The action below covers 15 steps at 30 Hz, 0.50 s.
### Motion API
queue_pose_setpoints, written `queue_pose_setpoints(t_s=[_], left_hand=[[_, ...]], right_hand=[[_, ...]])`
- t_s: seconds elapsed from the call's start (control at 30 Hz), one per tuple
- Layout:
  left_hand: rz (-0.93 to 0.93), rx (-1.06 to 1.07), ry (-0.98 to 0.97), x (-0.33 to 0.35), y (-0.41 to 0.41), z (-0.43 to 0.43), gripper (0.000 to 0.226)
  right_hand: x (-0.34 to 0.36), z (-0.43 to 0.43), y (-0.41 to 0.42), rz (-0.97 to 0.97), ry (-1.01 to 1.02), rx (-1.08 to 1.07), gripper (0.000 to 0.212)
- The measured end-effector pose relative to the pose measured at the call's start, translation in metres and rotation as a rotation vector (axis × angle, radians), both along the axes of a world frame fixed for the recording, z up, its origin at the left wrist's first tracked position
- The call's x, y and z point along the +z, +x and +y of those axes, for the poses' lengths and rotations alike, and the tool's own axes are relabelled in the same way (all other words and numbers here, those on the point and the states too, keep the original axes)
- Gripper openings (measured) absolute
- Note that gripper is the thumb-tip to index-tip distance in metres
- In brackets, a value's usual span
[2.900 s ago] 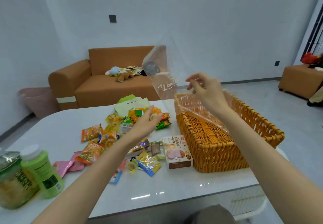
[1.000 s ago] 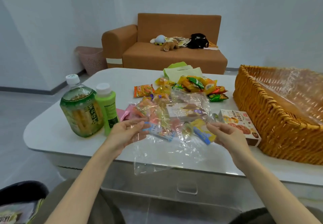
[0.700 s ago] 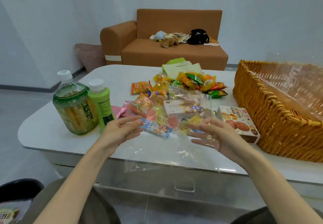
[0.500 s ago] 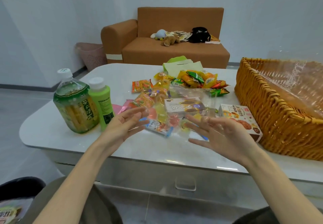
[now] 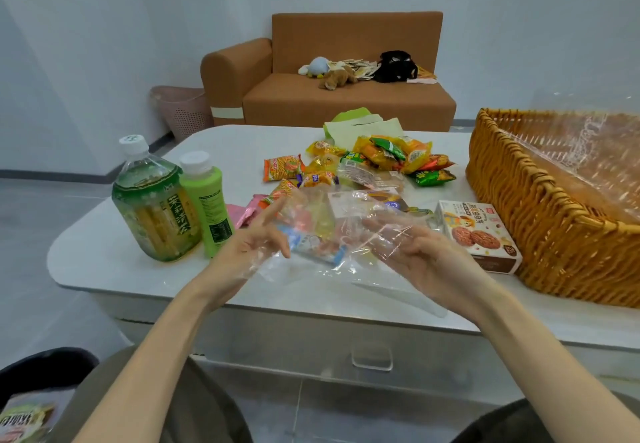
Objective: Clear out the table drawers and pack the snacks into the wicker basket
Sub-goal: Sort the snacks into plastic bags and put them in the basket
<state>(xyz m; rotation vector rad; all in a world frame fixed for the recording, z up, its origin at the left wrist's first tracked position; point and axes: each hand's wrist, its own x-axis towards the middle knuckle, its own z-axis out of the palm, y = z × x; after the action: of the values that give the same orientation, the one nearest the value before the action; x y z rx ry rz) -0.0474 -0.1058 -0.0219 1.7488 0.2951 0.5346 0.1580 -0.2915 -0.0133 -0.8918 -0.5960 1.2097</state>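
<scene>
A wicker basket (image 5: 512,172) stands at the table's right end with clear plastic film (image 5: 588,138) lying inside it. Loose snack packets (image 5: 391,155) lie heaped mid-table, and a cookie box (image 5: 474,231) sits beside the basket. I hold a crumpled clear plastic bag (image 5: 346,221) just above the table's near edge. My left hand (image 5: 256,245) and my right hand (image 5: 426,252) face each other with fingers spread, and the film drapes over both. A shut drawer with a clear handle (image 5: 372,359) is below the tabletop.
A large tea bottle (image 5: 156,207) and a green bottle (image 5: 207,207) stand at the white table's (image 5: 138,273) left end. Behind it are an orange sofa (image 5: 346,96) and a pink bin (image 5: 183,110). A snack bag (image 5: 24,422) lies on the floor, lower left.
Earlier my right hand laid clear film in the basket. Since then both hands took up a clear bag, lifted it off the table and spread their fingers inside its folds.
</scene>
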Motion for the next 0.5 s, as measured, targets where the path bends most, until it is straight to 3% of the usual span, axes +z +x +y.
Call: queue_pose_setpoints(t_s=[0.13, 0.3, 0.5], left_hand=[[0.102, -0.006, -0.066, -0.001, -0.002, -0.002, 0.038], [0.057, 0.103, -0.567, -0.003, -0.002, 0.009, 0.032], [0.120, 0.145, -0.458, -0.014, 0.011, -0.002, 0.052]], right_hand=[[-0.001, -0.004, -0.003, -0.089, -0.152, 0.190, 0.043], [-0.005, -0.003, -0.009, -0.161, -0.213, 0.259, 0.040], [-0.021, 0.006, -0.021, -0.047, -0.134, 0.251, 0.044]])
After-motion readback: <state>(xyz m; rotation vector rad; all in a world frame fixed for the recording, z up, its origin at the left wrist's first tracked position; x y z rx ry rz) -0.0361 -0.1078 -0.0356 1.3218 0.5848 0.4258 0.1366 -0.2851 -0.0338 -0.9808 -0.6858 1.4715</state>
